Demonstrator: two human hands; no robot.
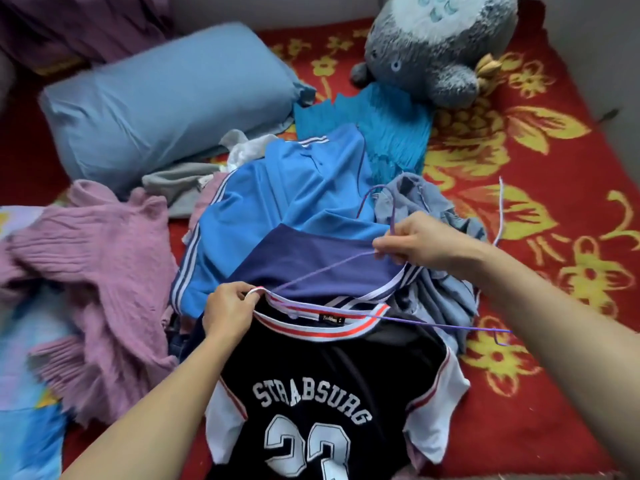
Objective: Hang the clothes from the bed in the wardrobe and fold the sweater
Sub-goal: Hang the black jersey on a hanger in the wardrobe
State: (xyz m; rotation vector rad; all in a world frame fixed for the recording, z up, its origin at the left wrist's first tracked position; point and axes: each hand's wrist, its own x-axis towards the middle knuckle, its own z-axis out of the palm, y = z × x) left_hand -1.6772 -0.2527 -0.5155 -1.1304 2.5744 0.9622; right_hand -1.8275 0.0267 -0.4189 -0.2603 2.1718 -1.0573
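A black jersey (322, 386) printed STRABSURG 23 lies face up at the bottom centre of the bed. My left hand (228, 313) pinches its striped collar at the left side. My right hand (412, 244) grips a thin purple wire hanger (426, 325) near its hook, with one arm of the hanger slanting down into the collar opening. A pink ribbed sweater (93, 271) is crumpled at the left. Behind the jersey lie a blue jacket with white stripes (277, 202) and a grey-blue garment (440, 292).
A blue pillow (162, 98) lies at the back left and a grey plush toy (436, 50) at the back right. A turquoise pleated cloth (391, 133) sits below the toy. A second light hanger (501, 216) rests on the red floral blanket (554, 188).
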